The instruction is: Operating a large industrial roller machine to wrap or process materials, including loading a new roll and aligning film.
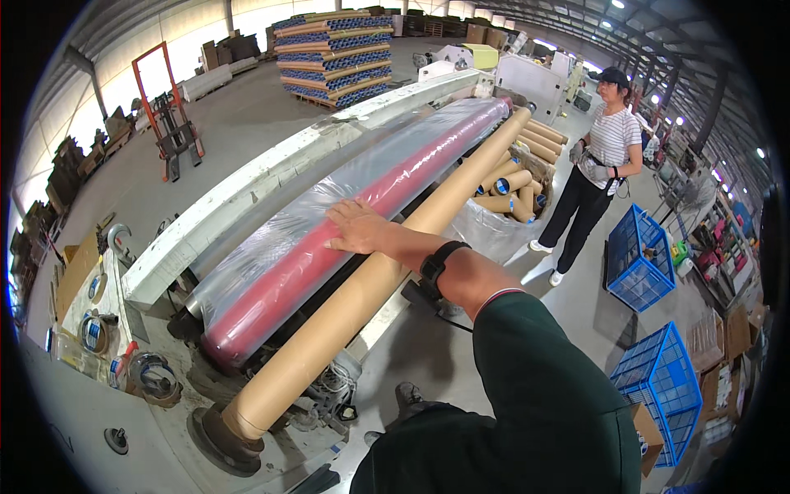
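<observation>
My right hand (359, 227) lies palm down, fingers stretched out, on a long roll wound with clear plastic film (280, 296); a red core or layer shows through it. My right arm, with a dark watch (440, 262) at the wrist, reaches over a long brown cardboard tube (329, 354). This tube lies alongside the film roll, nearer to me, and its near end meets a dark round flange (224, 440). A clear film sheet (317, 202) stretches behind the roll, wrinkled near my fingers. My left hand is out of view.
A white machine beam (288, 169) runs behind the film. Tape rolls (93, 333) lie at the near left. At right stand a person (607, 144), a bin of short cardboard tubes (512, 193) and blue crates (642, 259). Farther back are stacked tubes (333, 62) and a pallet lifter (173, 123).
</observation>
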`<state>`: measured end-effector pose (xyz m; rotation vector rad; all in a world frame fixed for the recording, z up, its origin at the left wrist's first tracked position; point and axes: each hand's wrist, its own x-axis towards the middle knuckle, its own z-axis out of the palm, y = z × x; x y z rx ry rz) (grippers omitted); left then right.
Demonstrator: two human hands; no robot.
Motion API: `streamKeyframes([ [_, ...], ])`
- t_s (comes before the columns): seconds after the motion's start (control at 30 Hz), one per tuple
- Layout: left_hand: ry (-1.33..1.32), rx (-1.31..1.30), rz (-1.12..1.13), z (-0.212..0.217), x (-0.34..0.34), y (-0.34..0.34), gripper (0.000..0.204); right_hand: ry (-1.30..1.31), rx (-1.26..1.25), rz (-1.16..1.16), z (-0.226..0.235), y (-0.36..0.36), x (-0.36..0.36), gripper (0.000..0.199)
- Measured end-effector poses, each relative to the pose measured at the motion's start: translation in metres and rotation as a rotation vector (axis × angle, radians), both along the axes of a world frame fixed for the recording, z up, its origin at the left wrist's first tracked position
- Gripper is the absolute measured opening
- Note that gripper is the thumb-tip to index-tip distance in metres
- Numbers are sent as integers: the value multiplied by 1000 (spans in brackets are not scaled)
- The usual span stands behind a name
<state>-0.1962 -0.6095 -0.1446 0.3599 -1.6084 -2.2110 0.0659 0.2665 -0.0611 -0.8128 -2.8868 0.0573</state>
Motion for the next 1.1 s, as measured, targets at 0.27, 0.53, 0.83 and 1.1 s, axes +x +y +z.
streamKeyframes([
  [0.27,77,120,-345,13,5,18,44,73,-49,64,-7,3,-32,75],
  [0.53,95,-649,203,-21,69,86,32,14,79,57,-12,33,-6,71],
  [0.83,384,-720,418,80,91,117,53,-119,54,53,1,2,-17,72],
  [1.1,547,-670,372,111,42,123,58,-122,62,50,-9,18,-17,72],
])
